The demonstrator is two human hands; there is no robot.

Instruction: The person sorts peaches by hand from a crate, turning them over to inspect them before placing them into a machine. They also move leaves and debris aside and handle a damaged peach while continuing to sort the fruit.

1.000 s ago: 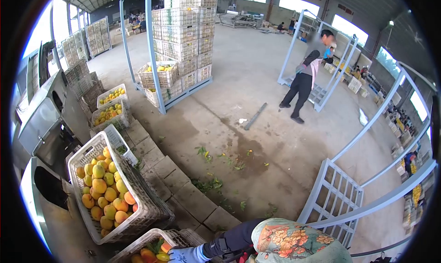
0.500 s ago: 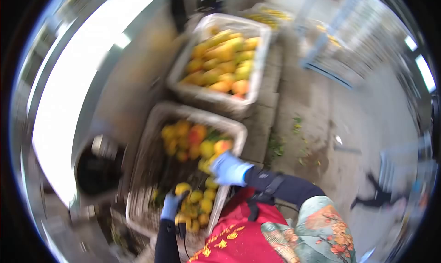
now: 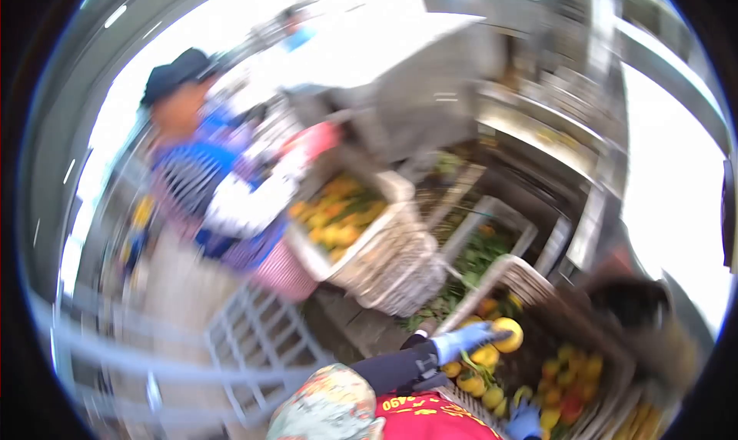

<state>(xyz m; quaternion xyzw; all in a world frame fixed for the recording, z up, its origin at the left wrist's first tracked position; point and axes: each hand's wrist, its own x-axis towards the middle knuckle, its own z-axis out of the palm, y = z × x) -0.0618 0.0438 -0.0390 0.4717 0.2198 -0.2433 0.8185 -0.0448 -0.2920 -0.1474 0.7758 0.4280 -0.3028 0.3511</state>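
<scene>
My left hand (image 3: 467,342), in a light-blue glove with dark fingertips, is closed on a round yellow citrus fruit (image 3: 507,335) above the near crate (image 3: 513,275). Lower down, at that crate's near side, my right hand (image 3: 525,421) in a blue glove has its fingers against another yellow citrus fruit (image 3: 523,396), partly covered by them. Yellow and orange citrus fruit (image 3: 569,382) lie in the crate on both sides of a dark bare patch. Motion blurs the picture.
A co-worker (image 3: 223,178) in a cap and red gloves stands by stacked crates (image 3: 377,259) with orange fruit on top. Green leaves (image 3: 480,259) lie in a crate between. A blue-grey slatted frame (image 3: 265,332) is at left, metal machinery (image 3: 542,132) behind.
The view has swung round sharply, bringing the co-worker and stacked crates into sight. My left hand has raised a citrus fruit above the others. My right hand remains low at the crate.
</scene>
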